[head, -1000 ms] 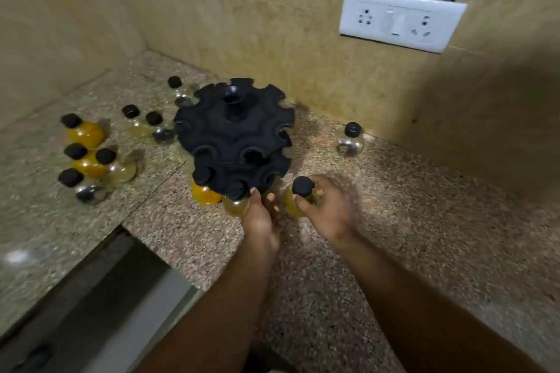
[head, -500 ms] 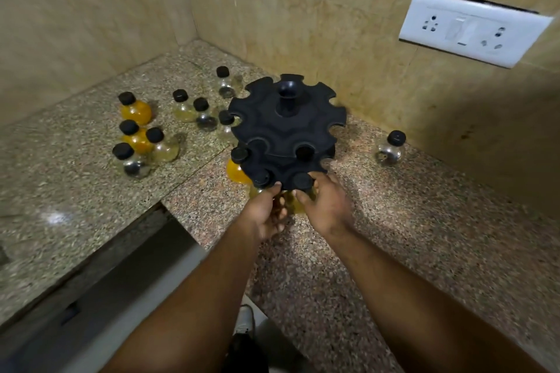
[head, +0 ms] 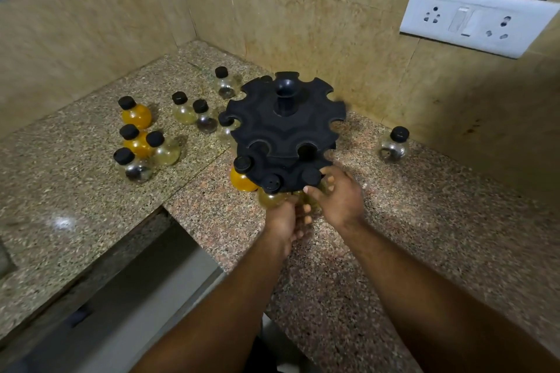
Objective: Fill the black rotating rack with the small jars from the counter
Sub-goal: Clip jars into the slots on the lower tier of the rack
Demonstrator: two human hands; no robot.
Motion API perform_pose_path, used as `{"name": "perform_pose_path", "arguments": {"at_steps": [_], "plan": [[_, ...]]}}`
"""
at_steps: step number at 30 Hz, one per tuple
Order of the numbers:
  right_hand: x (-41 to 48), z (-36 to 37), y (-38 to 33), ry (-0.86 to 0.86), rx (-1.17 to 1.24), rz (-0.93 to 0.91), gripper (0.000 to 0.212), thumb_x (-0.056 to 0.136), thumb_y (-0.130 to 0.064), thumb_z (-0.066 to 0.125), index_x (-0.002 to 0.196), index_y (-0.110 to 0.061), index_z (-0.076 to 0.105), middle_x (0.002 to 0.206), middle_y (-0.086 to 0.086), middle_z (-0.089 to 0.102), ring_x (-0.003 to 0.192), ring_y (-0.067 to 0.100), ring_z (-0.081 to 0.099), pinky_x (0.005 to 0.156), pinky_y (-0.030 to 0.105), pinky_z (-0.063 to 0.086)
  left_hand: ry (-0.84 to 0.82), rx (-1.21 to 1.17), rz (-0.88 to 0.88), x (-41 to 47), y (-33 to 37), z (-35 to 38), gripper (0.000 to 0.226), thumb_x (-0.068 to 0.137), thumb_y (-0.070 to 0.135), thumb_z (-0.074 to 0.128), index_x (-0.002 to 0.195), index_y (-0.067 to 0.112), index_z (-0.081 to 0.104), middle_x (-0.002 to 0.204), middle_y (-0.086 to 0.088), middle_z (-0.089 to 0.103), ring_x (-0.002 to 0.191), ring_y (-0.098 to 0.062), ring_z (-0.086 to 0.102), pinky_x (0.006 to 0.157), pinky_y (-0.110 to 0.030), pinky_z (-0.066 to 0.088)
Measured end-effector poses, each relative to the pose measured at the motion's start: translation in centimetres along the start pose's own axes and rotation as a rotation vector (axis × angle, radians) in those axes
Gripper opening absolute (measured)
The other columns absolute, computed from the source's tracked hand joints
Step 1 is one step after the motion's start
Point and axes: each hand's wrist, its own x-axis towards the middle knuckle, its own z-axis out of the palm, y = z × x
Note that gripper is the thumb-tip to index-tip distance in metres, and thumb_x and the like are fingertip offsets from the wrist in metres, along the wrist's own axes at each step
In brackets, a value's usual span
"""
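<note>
seating a pale jar [head: 313,192] in rack [head: 285,130] – right hand [head: 339,200] grips its belly, left hand [head: 283,215] cups below; glass looks slick, fragile – hold the neck.

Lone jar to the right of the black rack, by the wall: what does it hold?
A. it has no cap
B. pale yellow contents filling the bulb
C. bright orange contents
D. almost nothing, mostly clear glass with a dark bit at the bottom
D: the lone jar right of the black rack looks mostly clear, with a little dark material low in the bulb and a black cap on top.
</note>
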Motion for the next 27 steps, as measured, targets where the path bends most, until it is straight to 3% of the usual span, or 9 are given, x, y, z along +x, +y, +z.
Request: {"name": "perform_pose_path", "arguments": {"at_steps": [4,8,11,13,16,19,21,24,27], "plan": [[-0.1,-1.6,2.5,0.027,-0.032,0.049,0.052,0.085,-0.048,0.074,0.132,-0.032,0.057,0.123,-0.003,0.064,0.103,0.020,0.063,0.073,0.029,0.047,-0.020,0.109,-0.029,-0.1,-1.9,2.9,0.030,0.101,0.033,0.052,0.093,0.012,0.072,0.070,-0.001,0.072,0.053,-0.015,0.056,0.047,-0.025,0.035],[0.3,-4.3,6.1,0.077,-0.084,0.140,0.045,0.094,-0.047,0.062,0.135,-0.030,0.054,0.128,0.001,0.065,0.110,0.024,0.063,0.079,0.031,0.044,-0.057,0.190,-0.031,0.7,-1.8,6.7,0.030,0.101,0.037,0.053,0.092,0.016,0.071,0.070,0.000,0.074,0.056,-0.018,0.060,0.045,-0.022,0.034],[0.9,-6.3,8.9,0.115,-0.109,0.222,0.050,0.095,-0.048,0.059,0.138,-0.026,0.052,0.134,0.007,0.063,0.119,0.030,0.059,0.090,0.036,0.045,-0.038,0.281,0.008,1.4,-0.9,10.2,0.026,0.100,0.033,0.057,0.088,0.013,0.066,0.087,-0.006,0.075,0.069,-0.023,0.063,0.051,-0.023,0.043],[1.4,-7.1,10.4,0.126,-0.133,0.261,0.057,0.094,-0.050,0.058,0.143,-0.023,0.047,0.140,0.011,0.056,0.126,0.033,0.053,0.099,0.042,0.045,-0.008,0.377,0.107,2.0,-0.2,12.2,0.012,0.100,0.028,0.060,0.098,0.016,0.061,0.095,-0.001,0.067,0.074,-0.017,0.058,0.059,-0.016,0.045],[2.4,-8.0,12.3,0.119,-0.189,0.334,0.067,0.091,-0.056,0.057,0.148,-0.026,0.037,0.155,0.014,0.040,0.140,0.036,0.038,0.108,0.054,0.041,-0.051,0.490,0.239,4.2,0.2,14.9,0.021,0.099,0.022,0.060,0.119,0.017,0.061,0.112,-0.006,0.067,0.069,0.000,0.047,0.046,-0.003,0.035],[3.8,-8.8,14.2,0.055,-0.257,0.406,0.079,0.090,-0.061,0.057,0.155,-0.031,0.024,0.166,0.013,0.020,0.152,0.036,0.019,0.118,0.059,0.026,-0.087,0.621,0.294,6.0,0.9,17.9,0.043,0.097,0.031,0.064,0.136,0.020,0.053,0.128,-0.005,0.064,0.082,-0.007,0.057,0.058,-0.019,0.039],[4.3,-9.2,14.9,-0.017,-0.311,0.415,0.086,0.089,-0.065,0.055,0.157,-0.032,0.016,0.168,0.013,0.012,0.153,0.037,0.012,0.118,0.061,0.020,-0.107,0.690,0.356,7.2,1.3,19.2,0.057,0.096,0.034,0.065,0.146,0.025,0.041,0.138,-0.003,0.058,0.108,-0.020,0.061,0.076,-0.024,0.043],[5.5,-9.6,16.1,-0.143,-0.358,0.446,0.091,0.088,-0.069,0.050,0.159,-0.032,0.008,0.170,0.012,-0.002,0.154,0.039,0.000,0.119,0.066,0.011,-0.099,0.772,0.459,9.1,2.6,22.0,0.076,0.094,0.032,0.067,0.156,0.023,0.023,0.153,-0.006,0.044,0.135,-0.028,0.049,0.094,-0.026,0.038],[6.5,-9.2,16.9,-0.218,-0.405,0.456,0.098,0.086,-0.077,0.044,0.159,-0.036,-0.007,0.167,0.011,-0.019,0.152,0.042,-0.015,0.116,0.072,-0.003,-0.065,0.837,0.579,11.5,3.8,24.0,0.086,0.091,0.031,0.072,0.159,0.020,0.020,0.159,-0.009,0.037,0.142,-0.028,0.041,0.105,-0.031,0.039]]}}
